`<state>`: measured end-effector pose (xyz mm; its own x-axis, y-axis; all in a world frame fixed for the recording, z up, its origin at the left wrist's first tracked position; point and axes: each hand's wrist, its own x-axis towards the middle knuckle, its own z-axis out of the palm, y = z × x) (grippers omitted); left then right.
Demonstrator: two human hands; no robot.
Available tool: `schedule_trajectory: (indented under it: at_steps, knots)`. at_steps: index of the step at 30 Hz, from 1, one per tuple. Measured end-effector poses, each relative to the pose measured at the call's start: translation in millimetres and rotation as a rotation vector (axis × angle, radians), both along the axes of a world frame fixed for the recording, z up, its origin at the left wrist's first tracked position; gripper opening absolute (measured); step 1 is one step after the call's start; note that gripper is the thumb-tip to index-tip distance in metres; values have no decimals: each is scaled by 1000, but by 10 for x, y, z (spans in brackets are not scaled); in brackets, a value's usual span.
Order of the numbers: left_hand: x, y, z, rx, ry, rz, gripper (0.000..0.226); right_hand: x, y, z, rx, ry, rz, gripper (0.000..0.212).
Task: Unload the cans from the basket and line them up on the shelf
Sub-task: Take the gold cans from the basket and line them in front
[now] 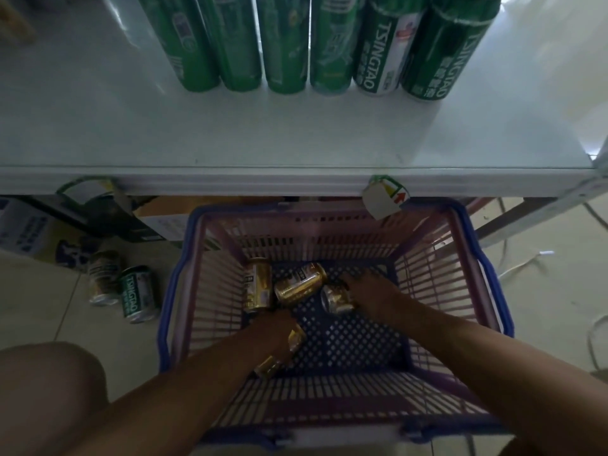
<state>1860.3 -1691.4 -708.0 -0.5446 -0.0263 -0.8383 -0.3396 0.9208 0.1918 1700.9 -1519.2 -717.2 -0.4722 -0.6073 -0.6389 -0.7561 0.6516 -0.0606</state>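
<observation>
Gold cans lie scattered on the blue lattice floor of the basket [332,222], which sits in the lower centre of the frame, its pink slatted walls and blue rim right up under the front edge of the shelf [296,133]. Both hands are down inside it. The left hand [276,334] is wrapped over a gold can [297,339] lying near the basket's left wall, fingers closed around it. The right hand [371,292] covers another gold can [335,299] on its side at centre right; contact is clear, but whether the grip is fully closed cannot be told. Two more gold cans wait loose: one [258,286] toward the back left corner, one [301,284] lying tilted just beside it, between the two hands. Up top, six tall green cans [378,51] stand in a tight row along the pale shelf, some reading TSINGTAO. At lower left of the frame, two cans [136,292] stand on the tiled floor beside the basket.
</observation>
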Motion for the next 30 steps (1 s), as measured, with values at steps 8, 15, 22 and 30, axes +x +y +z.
schedule_trajectory:
  at_steps: [8,15,22,30]
  knots:
    - [-79,-126,206,44,80,72,88,75,37,1008,-366,-217,-173,88]
    - [-431,-626,1247,60,275,-50,95,24,136,1934,-702,-254,-192,71]
    - [-515,-882,2334,296,402,6,84,-4,92,2399,-1148,-268,-223,76]
    - [-482,-1076,3063,463,571,149,60,11,-29,2682,-1297,-343,-468,75]
